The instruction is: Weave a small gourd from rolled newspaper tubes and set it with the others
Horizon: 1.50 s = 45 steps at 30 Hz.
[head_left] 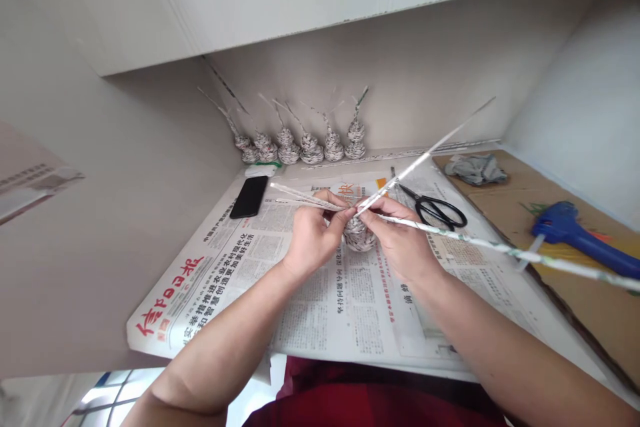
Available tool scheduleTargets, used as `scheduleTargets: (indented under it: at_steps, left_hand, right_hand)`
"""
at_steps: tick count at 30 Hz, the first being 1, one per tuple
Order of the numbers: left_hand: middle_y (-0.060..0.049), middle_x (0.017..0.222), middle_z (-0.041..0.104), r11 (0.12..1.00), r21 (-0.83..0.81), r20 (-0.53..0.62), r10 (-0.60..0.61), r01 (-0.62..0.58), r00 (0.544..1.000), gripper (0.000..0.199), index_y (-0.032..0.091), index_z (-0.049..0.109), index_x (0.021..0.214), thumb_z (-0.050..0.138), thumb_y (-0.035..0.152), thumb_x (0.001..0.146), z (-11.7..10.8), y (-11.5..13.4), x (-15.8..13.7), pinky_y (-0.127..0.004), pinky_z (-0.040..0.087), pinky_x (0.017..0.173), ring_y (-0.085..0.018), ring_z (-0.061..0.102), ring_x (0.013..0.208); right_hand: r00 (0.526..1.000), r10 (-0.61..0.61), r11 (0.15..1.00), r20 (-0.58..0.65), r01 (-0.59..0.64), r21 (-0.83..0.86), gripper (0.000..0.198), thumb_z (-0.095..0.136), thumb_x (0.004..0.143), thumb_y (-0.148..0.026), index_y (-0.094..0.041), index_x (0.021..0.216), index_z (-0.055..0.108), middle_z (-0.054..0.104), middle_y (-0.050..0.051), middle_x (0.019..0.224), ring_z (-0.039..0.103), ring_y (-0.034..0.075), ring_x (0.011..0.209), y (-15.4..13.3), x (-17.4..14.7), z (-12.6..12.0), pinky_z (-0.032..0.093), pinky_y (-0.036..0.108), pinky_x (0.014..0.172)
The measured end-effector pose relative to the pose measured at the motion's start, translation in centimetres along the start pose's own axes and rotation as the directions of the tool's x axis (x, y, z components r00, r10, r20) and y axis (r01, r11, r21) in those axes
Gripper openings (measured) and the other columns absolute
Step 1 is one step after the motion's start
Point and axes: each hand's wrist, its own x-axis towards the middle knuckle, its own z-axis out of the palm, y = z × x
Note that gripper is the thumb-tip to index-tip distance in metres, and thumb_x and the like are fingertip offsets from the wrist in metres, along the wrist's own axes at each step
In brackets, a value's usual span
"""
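Both hands meet over a small woven paper gourd (360, 237), its rounded bottom showing below my fingers and its top hidden by them. My left hand (317, 230) is closed, thumb and fingers pinching the woven top where rolled paper strips (297, 194) stick out to the left. My right hand (395, 233) pinches the strips at the same spot. One paper strip (425, 155) slants up to the right from between the hands. A longer rolled strip (480, 240) runs past my right hand to the right edge of the view.
Newspaper (210, 280) covers the table. A black phone (249, 197) lies left, scissors (440, 210) right. Several woven gourds (311, 148) line the back wall. On cardboard (520, 213) at right are a crumpled cloth or paper (476, 169) and a blue glue gun (585, 233).
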Motion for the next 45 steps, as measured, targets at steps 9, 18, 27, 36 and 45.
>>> scheduleTargets:
  at_steps: [9, 18, 27, 36, 45]
  left_hand:
    - [-0.002, 0.076, 0.067, 0.984, -0.141, 0.054, -0.103, 0.109, 0.993, 0.012, 0.016, 0.066, 0.083, 0.072, 0.027, 0.082, 0.2, -0.4, 0.6, -0.024, 0.046, 0.060, -0.012, 0.058, 0.063]
    - [-0.003, 0.077, 0.067, 0.985, -0.146, 0.121, -0.080, 0.097, 0.989, 0.010, 0.015, 0.067, 0.084, 0.068, 0.025, 0.084, -0.1, -1.1, 1.1, -0.023, 0.046, 0.063, -0.013, 0.058, 0.068]
    - [-0.001, 0.078, 0.057, 0.926, -0.307, 0.341, -0.107, 0.219, 0.934, 0.021, 0.014, 0.060, 0.086, 0.067, 0.034, 0.086, -0.4, -0.5, 1.1, -0.021, 0.052, 0.052, -0.010, 0.054, 0.061]
    - [-0.003, 0.083, 0.062, 0.997, 0.002, 0.063, -0.082, 0.082, 0.995, 0.008, 0.016, 0.061, 0.087, 0.061, 0.024, 0.089, -0.3, -1.1, 0.6, -0.022, 0.047, 0.053, -0.009, 0.056, 0.058]
    - [-0.005, 0.082, 0.067, 0.997, 0.047, 0.066, -0.058, 0.055, 0.996, 0.008, 0.015, 0.064, 0.087, 0.061, 0.023, 0.088, -0.2, -0.5, 0.2, -0.025, 0.050, 0.059, -0.012, 0.059, 0.062]
  right_hand:
    - [0.999, 0.013, 1.000, -0.046, -0.014, -0.012, 0.017, 0.078, 0.076, -0.038, -0.023, 0.082, 0.069, 0.072, 0.000, 0.085, 0.065, 0.017, 0.080, 0.7, 0.2, 0.2, 0.052, 0.032, 0.076]
    - [1.000, -0.006, 0.996, -0.016, 0.005, -0.090, 0.013, 0.076, 0.078, -0.034, -0.023, 0.085, 0.072, 0.072, 0.000, 0.082, 0.064, 0.017, 0.076, 1.0, 0.5, -0.6, 0.049, 0.030, 0.072]
    - [0.990, 0.134, 0.990, -0.053, -0.132, 0.049, 0.030, 0.085, 0.065, -0.041, -0.020, 0.082, 0.071, 0.066, -0.001, 0.070, 0.050, 0.010, 0.052, -0.2, 1.0, -0.5, 0.037, 0.025, 0.046]
    - [0.955, 0.295, 0.955, -0.009, -0.295, 0.024, 0.040, 0.082, 0.070, -0.053, -0.020, 0.069, 0.059, 0.046, -0.008, 0.049, 0.037, 0.006, 0.039, -0.8, 0.8, -0.6, 0.025, 0.021, 0.035]
    - [1.000, -0.022, 0.957, 0.017, 0.026, -0.288, 0.028, 0.076, 0.080, -0.046, -0.021, 0.091, 0.070, 0.069, 0.002, 0.076, 0.062, 0.014, 0.064, -2.0, -0.5, -0.2, 0.049, 0.027, 0.056]
